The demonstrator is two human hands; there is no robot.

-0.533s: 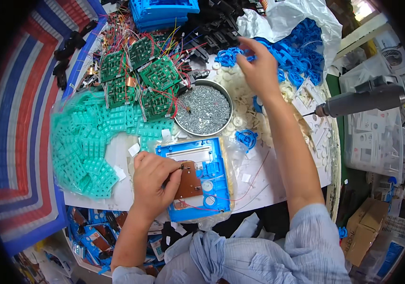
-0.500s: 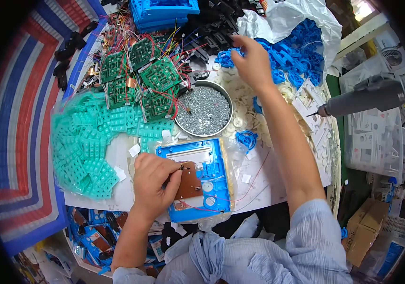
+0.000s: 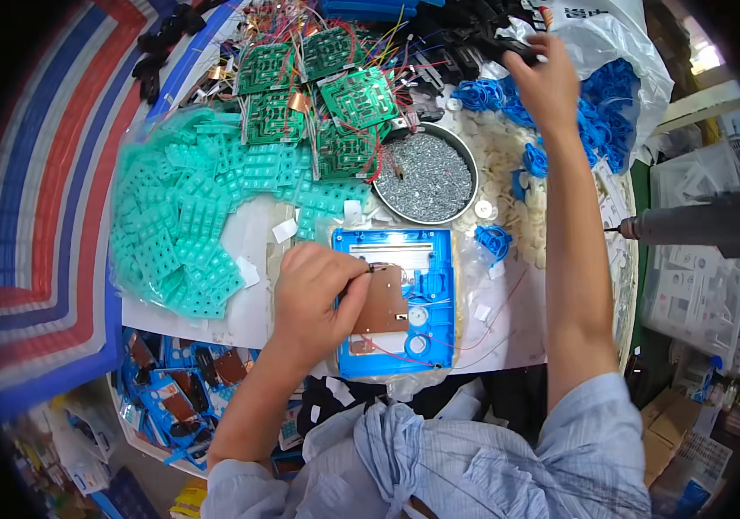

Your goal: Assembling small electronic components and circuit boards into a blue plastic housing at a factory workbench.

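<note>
A blue plastic housing point(image 3: 444, 346) lies open side up on the near middle of the table, on clear plastic film. A brown circuit board point(image 3: 380, 303) sits over its left part, with thin red wires running from its lower edge. My left hand point(image 3: 314, 294) is closed on the board's upper left edge, thumb and fingers pinched at a small dark part there. My right hand point(image 3: 550, 86) is stretched out to the far right, thumb and finger curved around a black plastic part point(image 3: 526, 49) beside the heap of black parts point(image 3: 465, 39). Its exact shape is unclear.
A round metal dish point(image 3: 472, 186) of small screws stands behind the housing. Around it are green circuit boards point(image 3: 357, 97) with wires, turquoise keypads point(image 3: 180, 208), blue rings point(image 3: 608, 112) and cream pieces. A grey electric screwdriver point(image 3: 698, 227) is at right; a bin of blue units point(image 3: 184, 389) lower left.
The whole view has shifted, moving the table's things right and up. My right hand has moved a little farther right along the black heap. My left hand stays on the circuit board.
</note>
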